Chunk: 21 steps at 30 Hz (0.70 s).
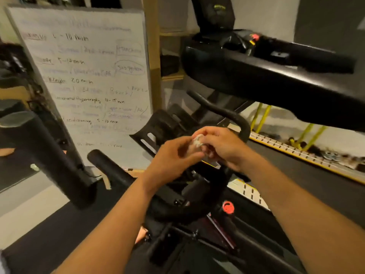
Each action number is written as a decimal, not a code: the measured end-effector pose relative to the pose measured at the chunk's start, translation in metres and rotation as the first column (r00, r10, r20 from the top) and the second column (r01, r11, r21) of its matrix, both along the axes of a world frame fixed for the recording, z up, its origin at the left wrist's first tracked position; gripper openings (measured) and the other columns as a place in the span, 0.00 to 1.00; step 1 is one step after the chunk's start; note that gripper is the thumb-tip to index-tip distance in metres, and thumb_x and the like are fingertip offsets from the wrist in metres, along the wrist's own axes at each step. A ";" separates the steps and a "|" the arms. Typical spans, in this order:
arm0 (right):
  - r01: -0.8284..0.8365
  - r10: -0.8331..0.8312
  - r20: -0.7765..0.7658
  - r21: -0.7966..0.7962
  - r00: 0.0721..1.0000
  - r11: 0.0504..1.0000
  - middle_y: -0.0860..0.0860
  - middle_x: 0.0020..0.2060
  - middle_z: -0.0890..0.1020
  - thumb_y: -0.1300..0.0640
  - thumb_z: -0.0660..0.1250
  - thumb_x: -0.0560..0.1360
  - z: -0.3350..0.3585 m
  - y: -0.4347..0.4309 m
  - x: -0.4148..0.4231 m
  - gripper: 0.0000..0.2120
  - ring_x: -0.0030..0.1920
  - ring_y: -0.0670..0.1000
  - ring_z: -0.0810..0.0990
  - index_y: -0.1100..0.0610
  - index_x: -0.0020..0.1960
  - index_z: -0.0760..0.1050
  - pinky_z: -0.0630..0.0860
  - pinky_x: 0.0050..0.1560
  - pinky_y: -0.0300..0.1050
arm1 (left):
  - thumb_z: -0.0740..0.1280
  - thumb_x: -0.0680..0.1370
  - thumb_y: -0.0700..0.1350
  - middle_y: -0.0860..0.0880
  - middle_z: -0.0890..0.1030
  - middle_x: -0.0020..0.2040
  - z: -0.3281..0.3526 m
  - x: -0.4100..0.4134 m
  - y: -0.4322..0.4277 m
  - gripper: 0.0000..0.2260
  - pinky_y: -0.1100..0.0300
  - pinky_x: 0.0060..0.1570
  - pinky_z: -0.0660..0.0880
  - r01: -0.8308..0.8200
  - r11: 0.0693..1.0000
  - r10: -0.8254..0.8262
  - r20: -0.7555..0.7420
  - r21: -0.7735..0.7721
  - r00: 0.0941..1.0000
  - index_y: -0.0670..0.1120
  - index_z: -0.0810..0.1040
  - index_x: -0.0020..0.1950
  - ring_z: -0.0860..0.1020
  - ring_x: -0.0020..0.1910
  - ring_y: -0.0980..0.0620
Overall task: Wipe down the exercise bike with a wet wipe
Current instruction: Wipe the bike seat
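Note:
A black exercise bike (177, 204) fills the lower middle of the head view, with its left handlebar grip (110, 169) and its curved right bar (223, 111) reaching forward. A red knob (228, 207) sits on its frame. Above the handlebars my left hand (169, 161) and my right hand (223, 147) meet, both pinching a small crumpled white wet wipe (197, 141) between their fingertips. The wipe is mostly hidden by my fingers and touches no part of the bike.
A whiteboard (85, 76) with handwriting leans at the left behind the bike. A black treadmill arm (266, 76) crosses the upper right. A black post (49, 155) stands at the left. A yellow perforated rack rail (296, 153) runs along the right wall.

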State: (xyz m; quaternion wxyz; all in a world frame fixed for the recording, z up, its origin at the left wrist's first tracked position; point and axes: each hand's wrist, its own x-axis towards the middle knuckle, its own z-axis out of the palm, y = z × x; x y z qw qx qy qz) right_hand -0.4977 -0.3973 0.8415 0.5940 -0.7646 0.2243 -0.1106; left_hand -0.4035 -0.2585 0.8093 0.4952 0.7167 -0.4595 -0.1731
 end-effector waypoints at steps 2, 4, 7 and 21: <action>0.074 -0.072 0.035 -0.070 0.997 0.995 0.50 0.35 0.81 0.61 0.62 0.78 -0.001 0.025 -0.013 0.12 0.36 0.48 0.77 0.51 0.44 0.82 0.71 0.34 0.40 | 0.71 0.77 0.49 0.58 0.83 0.44 -0.004 -0.010 0.018 0.09 0.71 0.43 0.74 -0.067 0.997 0.068 0.071 -0.027 0.995 0.52 0.82 0.56 0.80 0.44 0.64; 0.165 -0.158 0.079 -0.080 0.984 0.983 0.49 0.40 0.82 0.61 0.61 0.79 -0.002 0.045 -0.027 0.12 0.42 0.46 0.79 0.52 0.44 0.81 0.73 0.38 0.39 | 0.70 0.78 0.49 0.61 0.82 0.41 -0.002 -0.018 0.032 0.05 0.74 0.39 0.73 -0.119 0.991 0.122 0.053 -0.055 0.991 0.54 0.84 0.53 0.78 0.41 0.69; 0.274 -0.279 0.175 0.049 0.944 0.960 0.54 0.45 0.83 0.65 0.59 0.79 -0.005 0.068 -0.047 0.13 0.48 0.53 0.81 0.54 0.45 0.80 0.80 0.49 0.48 | 0.69 0.79 0.48 0.60 0.81 0.40 0.006 -0.034 0.045 0.06 0.74 0.39 0.73 -0.069 0.995 0.073 0.045 -0.070 0.996 0.51 0.85 0.53 0.78 0.40 0.70; 0.400 -0.416 0.025 0.222 0.909 0.889 0.53 0.39 0.81 0.55 0.66 0.79 -0.016 0.109 -0.201 0.08 0.39 0.50 0.79 0.60 0.44 0.78 0.77 0.40 0.44 | 0.64 0.82 0.47 0.56 0.81 0.43 -0.002 -0.153 0.051 0.08 0.72 0.37 0.71 -0.107 0.983 0.065 -0.259 -0.151 0.964 0.53 0.82 0.46 0.77 0.41 0.66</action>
